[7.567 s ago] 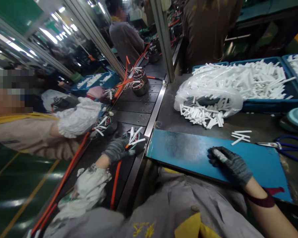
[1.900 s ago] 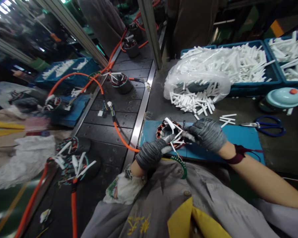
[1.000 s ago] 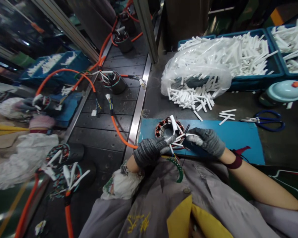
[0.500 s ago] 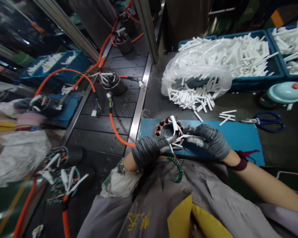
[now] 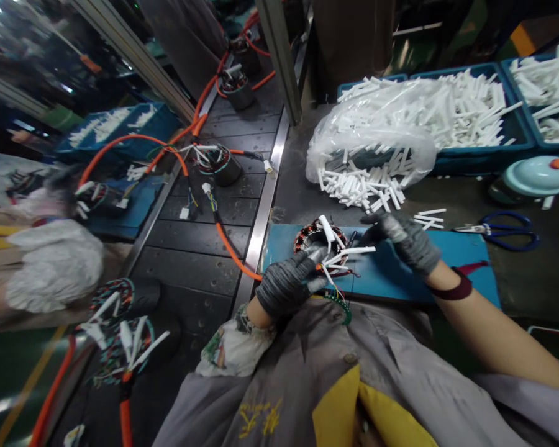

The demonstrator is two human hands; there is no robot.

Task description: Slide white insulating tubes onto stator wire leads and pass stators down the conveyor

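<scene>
Orange cable [image 5: 319, 267] is pinched by the left hand [image 5: 286, 285]; one white sleeve [image 5: 361, 250] is pointed toward the spread right hand [image 5: 404, 242].

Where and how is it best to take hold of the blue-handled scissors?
Probably by the blue handles, from above and the right: the scissors lie flat, with both loops towards the right, while the metal blades point left, towards the right hand.
</scene>
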